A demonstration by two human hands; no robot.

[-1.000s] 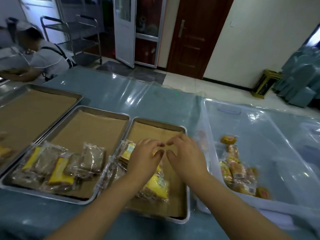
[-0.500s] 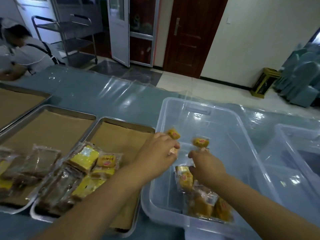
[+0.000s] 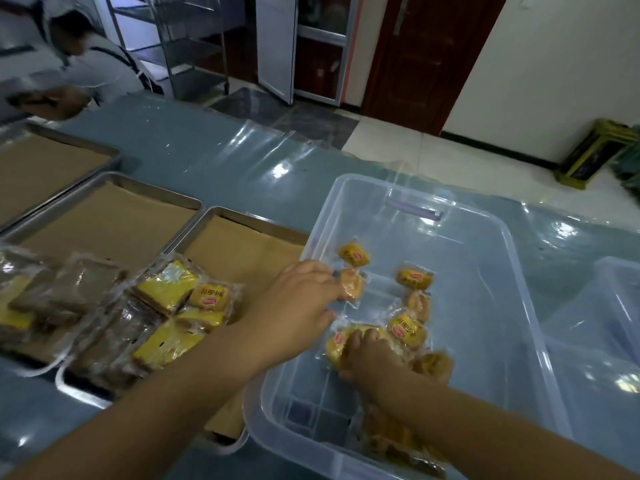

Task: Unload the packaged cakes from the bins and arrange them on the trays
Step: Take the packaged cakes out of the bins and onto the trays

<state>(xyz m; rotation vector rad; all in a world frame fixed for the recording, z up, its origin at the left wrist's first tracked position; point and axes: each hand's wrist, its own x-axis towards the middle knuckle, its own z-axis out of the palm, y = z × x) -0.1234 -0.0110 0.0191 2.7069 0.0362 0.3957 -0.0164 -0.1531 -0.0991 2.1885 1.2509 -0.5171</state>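
Note:
A clear plastic bin (image 3: 491, 237) holds several small yellow packaged cakes. My left hand (image 3: 298, 303) reaches over the bin's left wall and pinches one wrapped cake (image 3: 351, 284) at its fingertips. My right hand (image 3: 372, 355) is down inside the bin, fingers curled over a packaged cake (image 3: 341, 342) in the pile. Loose cakes lie at the far side, such as one cake (image 3: 353, 254) and another cake (image 3: 414, 278). A metal tray (image 3: 249, 220) lined with brown paper sits left of the bin, with yellow and brown packaged cakes (image 3: 166, 289) at its near end.
Two more lined trays (image 3: 114, 188) lie further left; the middle one holds brown packaged cakes (image 3: 69, 289). A second clear bin (image 3: 620, 306) stands at the right. Another person (image 3: 86, 60) works at the far left. The table carries a clear plastic sheet (image 3: 242, 150).
Both hands left the tray and moved right into the bin. My left hand now pinches a cake; my right hand dropped lower onto the pile. The view swung right.

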